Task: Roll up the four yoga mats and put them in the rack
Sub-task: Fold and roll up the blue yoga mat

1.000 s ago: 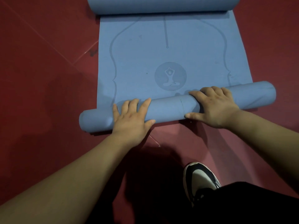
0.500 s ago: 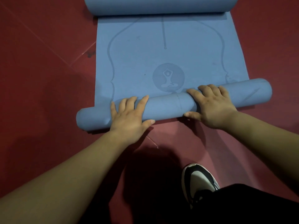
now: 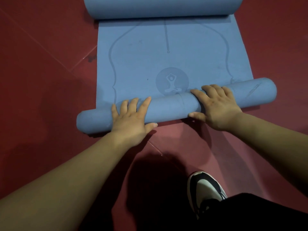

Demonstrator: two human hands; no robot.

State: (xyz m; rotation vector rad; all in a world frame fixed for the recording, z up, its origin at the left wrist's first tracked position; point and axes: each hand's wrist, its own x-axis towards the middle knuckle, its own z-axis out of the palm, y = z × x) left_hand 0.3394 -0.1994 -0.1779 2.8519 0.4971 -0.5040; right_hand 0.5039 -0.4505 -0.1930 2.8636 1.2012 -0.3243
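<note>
Blue all over, the yoga mat (image 3: pixel 175 60) lies on the red floor (image 3: pixel 41 84), its near end rolled into a tube under my fingers. My left hand (image 3: pixel 131 120) presses on the tube, fingers straight and spread, thumb on the near side. My right hand (image 3: pixel 216 109) lies likewise, fingers laid over the top. Beyond my fingertips the mat runs flat to a second roll. A shoe (image 3: pixel 205 185) sits behind my wrists.

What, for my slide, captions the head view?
Left hand and right hand press a part-rolled blue yoga mat on red floor.
</note>
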